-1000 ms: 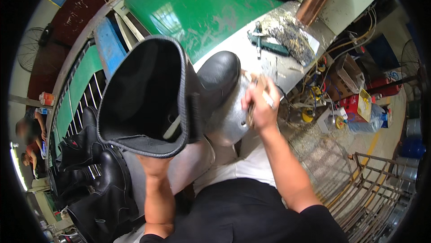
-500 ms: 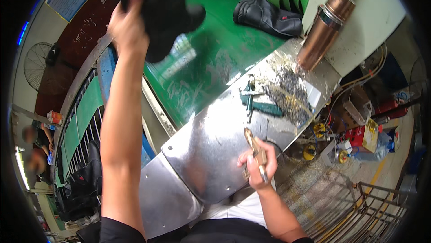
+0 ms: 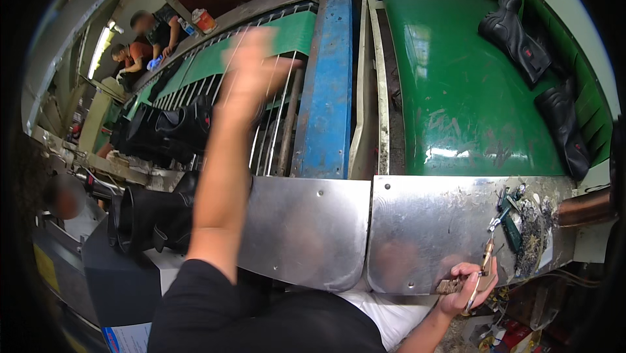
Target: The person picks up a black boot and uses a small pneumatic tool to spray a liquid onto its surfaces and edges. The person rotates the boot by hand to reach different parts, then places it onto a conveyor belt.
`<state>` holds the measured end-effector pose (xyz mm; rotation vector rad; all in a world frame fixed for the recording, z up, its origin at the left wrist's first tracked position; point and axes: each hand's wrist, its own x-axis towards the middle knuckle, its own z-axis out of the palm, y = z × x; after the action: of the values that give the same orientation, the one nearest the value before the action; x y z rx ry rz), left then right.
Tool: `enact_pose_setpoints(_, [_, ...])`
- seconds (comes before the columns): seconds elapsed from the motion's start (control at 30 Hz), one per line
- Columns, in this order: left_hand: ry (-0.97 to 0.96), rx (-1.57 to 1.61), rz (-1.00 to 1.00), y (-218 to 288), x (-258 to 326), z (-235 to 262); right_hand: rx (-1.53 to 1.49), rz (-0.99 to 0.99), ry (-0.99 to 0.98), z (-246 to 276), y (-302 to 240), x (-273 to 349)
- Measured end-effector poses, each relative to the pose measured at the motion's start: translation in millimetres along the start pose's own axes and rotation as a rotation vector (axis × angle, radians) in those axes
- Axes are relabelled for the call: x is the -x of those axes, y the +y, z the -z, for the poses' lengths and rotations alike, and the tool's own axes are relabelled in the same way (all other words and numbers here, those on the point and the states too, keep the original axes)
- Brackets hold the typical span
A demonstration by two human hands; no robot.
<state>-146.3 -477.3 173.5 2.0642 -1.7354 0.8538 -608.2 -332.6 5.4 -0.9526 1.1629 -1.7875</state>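
My left hand (image 3: 251, 69) is raised over the wire rack (image 3: 274, 118), blurred, with its fingers spread and nothing in it. Low at the right, my right hand (image 3: 471, 282) grips a small thin tool with a wooden handle (image 3: 486, 256) at the front edge of the right metal plate (image 3: 424, 222). Two black rubber boots (image 3: 515, 37) (image 3: 564, 128) lie on the green conveyor belt (image 3: 456, 92) at the far right, well away from both hands.
More black boots (image 3: 153, 219) (image 3: 176, 125) are stacked on the left beside my forearm. A blue beam (image 3: 326, 92) runs between rack and belt. Scraps and a green-handled tool (image 3: 521, 229) litter the plate's right end. Other people (image 3: 147, 30) work at the upper left.
My left hand held a black boot high over the belt; now it is empty and the boot is out of it. The view has swung left. My right hand stayed on its tool.
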Motion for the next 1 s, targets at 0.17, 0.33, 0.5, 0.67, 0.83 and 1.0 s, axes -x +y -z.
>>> enact_pose_setpoints(0.17, [-0.277,-0.207,0.578,-205.6,106.5,56.2,0.059,0.047,-0.002,4.9,4.8,-3.0])
enact_pose_setpoints(0.33, [-0.134,0.152,0.563,-195.7,116.2,5.0,0.056,0.066,-0.022,5.6,9.4,-4.9])
enact_pose_setpoints(0.5, [0.370,0.747,0.696,-150.6,76.0,9.0,0.011,0.044,-0.033,8.4,11.5,-3.5])
enact_pose_setpoints(0.67, [0.506,1.242,0.744,-135.9,32.0,20.1,-0.011,0.004,-0.061,-3.7,7.2,2.5])
enact_pose_setpoints(0.83, [0.210,1.532,0.237,0.5,32.2,108.1,0.033,0.038,-0.061,7.5,2.1,-4.1])
enact_pose_setpoints(1.0, [-0.766,1.348,-0.544,74.2,182.2,151.8,0.049,0.043,-0.029,3.1,3.8,1.7])
